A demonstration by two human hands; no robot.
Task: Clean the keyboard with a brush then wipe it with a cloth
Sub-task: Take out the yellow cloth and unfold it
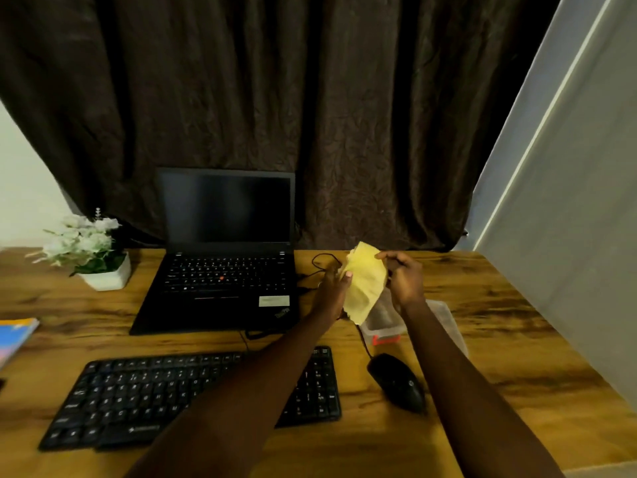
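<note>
Both hands, left hand (332, 288) and right hand (403, 279), pinch the yellow cloth (365, 284) at centre right, likely spreading it for wiping; the keyboard (144, 398) waits lower left on the table (499, 339).

We look at a dark brown, crinkled curtain (310, 98) hanging behind a wood-grain desk (499, 322). A pale wall (20, 188) shows at the left and a grey-white panel (568, 219) slants at the right. The light is dim and warm.
</note>
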